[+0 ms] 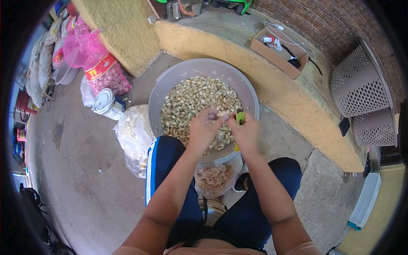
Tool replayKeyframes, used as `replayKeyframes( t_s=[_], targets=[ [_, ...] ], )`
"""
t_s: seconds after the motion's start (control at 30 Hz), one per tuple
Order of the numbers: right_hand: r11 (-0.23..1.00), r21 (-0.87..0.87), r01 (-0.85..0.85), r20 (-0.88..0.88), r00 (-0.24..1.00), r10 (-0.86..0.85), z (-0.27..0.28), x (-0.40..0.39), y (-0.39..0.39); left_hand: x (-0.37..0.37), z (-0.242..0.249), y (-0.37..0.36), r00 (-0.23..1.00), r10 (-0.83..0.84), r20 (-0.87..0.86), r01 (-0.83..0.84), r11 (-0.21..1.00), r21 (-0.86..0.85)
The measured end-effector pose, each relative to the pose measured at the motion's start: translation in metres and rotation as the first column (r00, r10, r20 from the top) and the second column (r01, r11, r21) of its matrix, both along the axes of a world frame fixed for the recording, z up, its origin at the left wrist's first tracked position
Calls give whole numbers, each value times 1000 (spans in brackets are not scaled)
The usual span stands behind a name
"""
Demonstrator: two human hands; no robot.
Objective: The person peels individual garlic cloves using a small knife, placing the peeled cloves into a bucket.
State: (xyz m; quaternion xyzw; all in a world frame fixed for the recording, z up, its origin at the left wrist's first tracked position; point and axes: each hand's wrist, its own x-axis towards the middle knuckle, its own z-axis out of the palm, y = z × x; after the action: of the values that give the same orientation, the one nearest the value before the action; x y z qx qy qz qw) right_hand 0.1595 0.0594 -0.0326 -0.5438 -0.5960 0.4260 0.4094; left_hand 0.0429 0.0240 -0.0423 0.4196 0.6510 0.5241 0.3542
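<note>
A wide grey tub (155,95) full of garlic cloves (191,100) stands in front of my knees. Over its near right part my two hands meet. My left hand (204,129) is closed, with a pale garlic clove (220,114) pinched at the fingertips. My right hand (247,132) grips a yellow-green box cutter (240,118); its blade cannot be made out. The right fingertips are close against the clove. Below the tub's near rim, between my legs, sits a clear bag of papery skins (213,177).
Left of the tub are a clear plastic bag (132,131) with pale cloves, a white bucket (108,104) and pink mesh sacks (108,76). A yellow ledge (212,46) curves behind, bearing a cardboard box (282,57). Perforated grey baskets (361,85) stand at right.
</note>
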Motion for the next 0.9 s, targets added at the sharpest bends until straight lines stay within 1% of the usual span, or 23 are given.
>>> replayKeyframes(
  t_s=[0.07, 0.17, 0.23, 0.27, 0.33, 0.37, 0.43, 0.47, 0.53, 0.63, 0.67, 0.73, 0.77, 0.83, 0.87, 0.9],
  targets=[
    [1000, 5, -5, 13, 1000, 5, -1, -4, -3, -1, 2, -1, 996, 24, 84, -22, 999, -26],
    [999, 40, -9, 15, 1000, 8, -6, -6, -4, -5, 1, 0, 942, 32, 335, -6, 997, -79],
    [997, 72, -37, -3, 999, 37, -8, -8, -5, -6, 8, -1, 968, -3, 252, 26, 996, -90],
    [999, 2, -47, -64, 997, 47, -9, -8, -5, -7, 10, -2, 977, -21, 210, 42, 994, -97],
    [987, -136, -80, -185, 981, 54, -9, -8, -5, -9, 11, -2, 944, -77, 322, 110, 990, -85],
    [973, -210, -99, -278, 960, 37, -6, -8, -5, -11, 11, -1, 921, -104, 375, 143, 987, -76],
    [926, -346, -153, -450, 893, -21, 6, -7, -3, -13, 17, -1, 909, -133, 395, 174, 982, -69],
    [912, -381, -151, -490, 870, -60, 4, -5, 0, -13, 19, -1, 902, -148, 405, 190, 980, -64],
    [881, -447, -154, -561, 816, -142, -5, 2, 9, -15, 18, -3, 857, -168, 488, 228, 971, -67],
    [858, -499, -120, -608, 754, -249, -10, 12, 23, -16, 21, -6, 781, -190, 595, 272, 961, -51],
    [863, -490, -122, -584, 781, -221, -9, 14, 25, -17, 23, -6, 754, -197, 626, 283, 958, -40],
    [873, -471, -129, -532, 830, -164, -6, 15, 27, -28, 26, -9, 737, -194, 648, 256, 967, -2],
    [876, -462, -137, -420, 904, -80, -3, 15, 26, -37, 27, -13, 728, -191, 658, 241, 970, 15],
    [880, -448, -158, -163, 982, 94, 6, 13, 22, -61, 37, -21, 872, -118, 475, 143, 990, -16],
    [923, -347, -164, 34, 982, 187, 5, 12, 21, -78, 32, -24, 936, -25, 351, 39, 999, -33],
    [951, -243, -192, 238, 939, 250, 2, 12, 19, -98, 26, -29, 973, 72, 218, -66, 997, -36]
  ],
)
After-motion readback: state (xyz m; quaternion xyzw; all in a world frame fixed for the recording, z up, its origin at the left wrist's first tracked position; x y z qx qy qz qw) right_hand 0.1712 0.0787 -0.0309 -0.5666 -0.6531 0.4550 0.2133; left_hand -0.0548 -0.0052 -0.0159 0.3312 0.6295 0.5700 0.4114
